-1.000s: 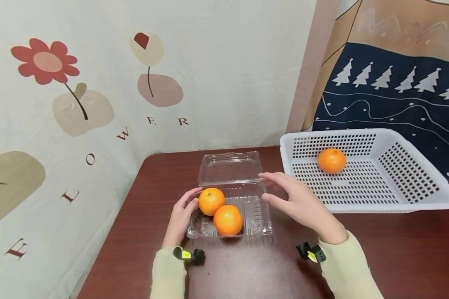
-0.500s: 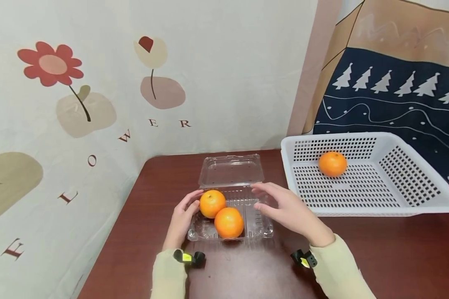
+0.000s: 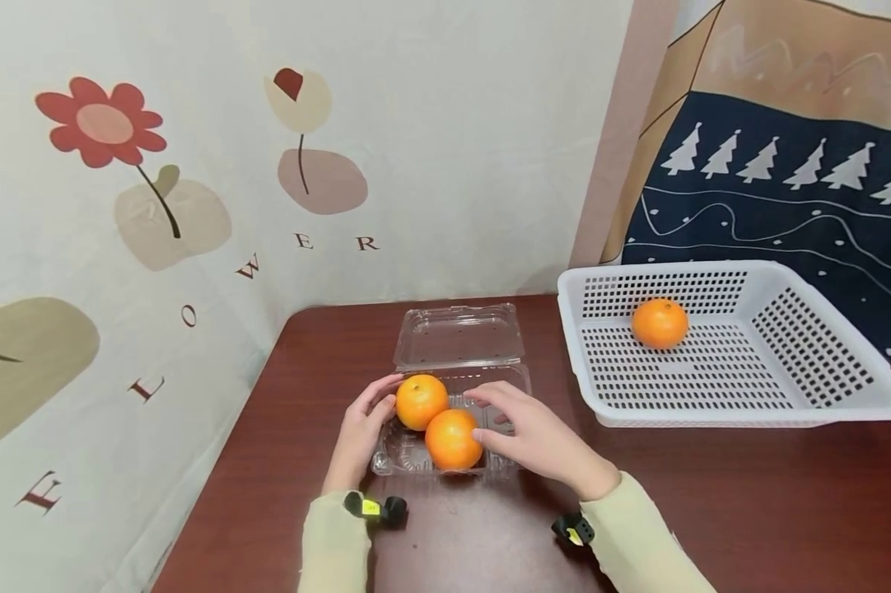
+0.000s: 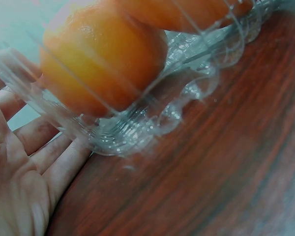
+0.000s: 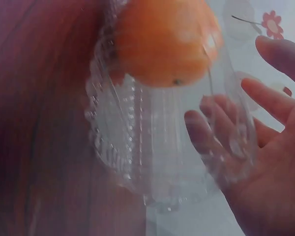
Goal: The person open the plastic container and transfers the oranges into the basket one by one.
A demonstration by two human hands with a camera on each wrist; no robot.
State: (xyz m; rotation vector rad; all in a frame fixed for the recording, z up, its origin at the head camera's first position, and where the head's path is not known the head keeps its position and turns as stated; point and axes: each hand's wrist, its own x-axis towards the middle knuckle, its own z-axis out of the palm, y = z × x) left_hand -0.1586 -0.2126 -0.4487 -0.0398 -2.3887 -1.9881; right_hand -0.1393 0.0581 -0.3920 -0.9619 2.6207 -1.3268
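Observation:
A clear plastic clamshell box (image 3: 398, 458) stands with its lid (image 3: 459, 335) folded back on the table. Two oranges share its left part: a rear one (image 3: 422, 402) and a front one (image 3: 454, 440), side by side. My left hand (image 3: 360, 432) lies along the box's left wall, fingers stretched along the outside in the left wrist view and thumb tip beside the rear orange. Over the box's right part reaches my right hand (image 3: 534, 436). Its thumb tip is at the front orange's right side, the other fingers spread behind; the right wrist view shows some through the plastic.
At the right, a white perforated basket (image 3: 823, 416) holds another orange (image 3: 660, 324). Both stand on a dark red-brown wooden table (image 3: 475, 543). A pale wall hanging with printed flowers (image 3: 104, 123) rises behind the table.
My right hand has moved left and slightly nearer, from the box's right edge over its right part up to the front orange. The left hand and the oranges stay in place.

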